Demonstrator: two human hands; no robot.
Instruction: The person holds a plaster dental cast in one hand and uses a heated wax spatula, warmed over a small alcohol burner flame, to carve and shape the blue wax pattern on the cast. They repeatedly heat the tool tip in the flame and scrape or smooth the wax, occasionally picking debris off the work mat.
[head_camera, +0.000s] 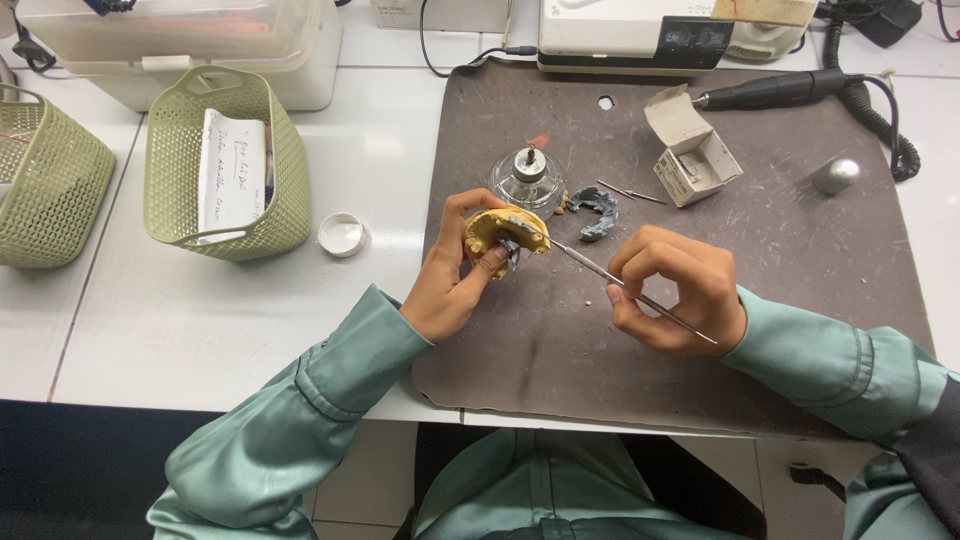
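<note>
Both forearms in pale green sleeves reach over a dark grey work mat (760, 260) on the white tabletop (200, 320). The left hand (455, 275), fingers curled, grips one yellow plaster dental cast (505, 238) above the mat. The right hand (680, 290) pinches one thin metal carving tool (600, 272), its tip touching the cast. One lit glass spirit lamp (528, 178) stands just behind. Two green mesh baskets (225, 165) sit at left.

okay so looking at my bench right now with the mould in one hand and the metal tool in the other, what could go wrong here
1. The lit glass burner stands just behind the left hand; fingers or a sleeve could likely meet the flame.
2. The thin metal tool in the right hand points at the left hand's fingertips on the yellow mould; a slip might jab them.
</note>
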